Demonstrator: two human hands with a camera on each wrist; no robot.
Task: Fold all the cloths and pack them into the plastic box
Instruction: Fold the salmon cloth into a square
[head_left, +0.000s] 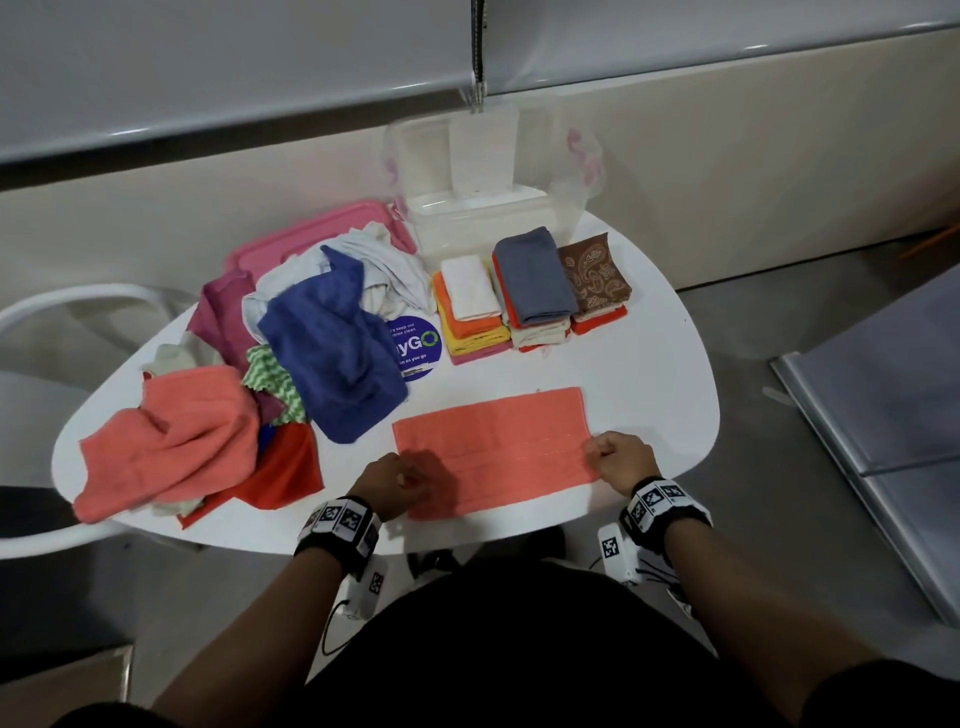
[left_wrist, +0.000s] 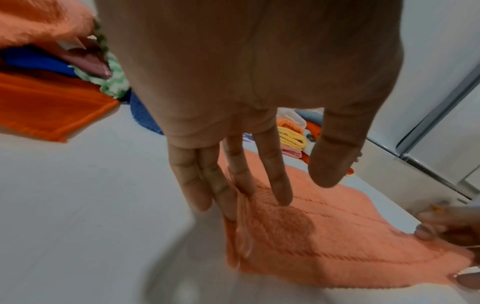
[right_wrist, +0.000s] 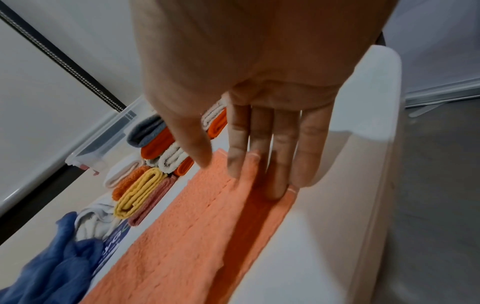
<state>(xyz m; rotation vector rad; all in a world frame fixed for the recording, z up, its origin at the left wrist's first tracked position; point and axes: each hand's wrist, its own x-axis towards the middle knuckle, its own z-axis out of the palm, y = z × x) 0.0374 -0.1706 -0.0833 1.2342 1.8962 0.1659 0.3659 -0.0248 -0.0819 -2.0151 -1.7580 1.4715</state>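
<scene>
At the tabletop's near edge, the left hand and right hand each pinched an end of the coral towel, which lay flat, partly folded. Unfolded cloths were heaped toward the left edge; folded stacks sat before the clear plastic box at the far edge.
</scene>
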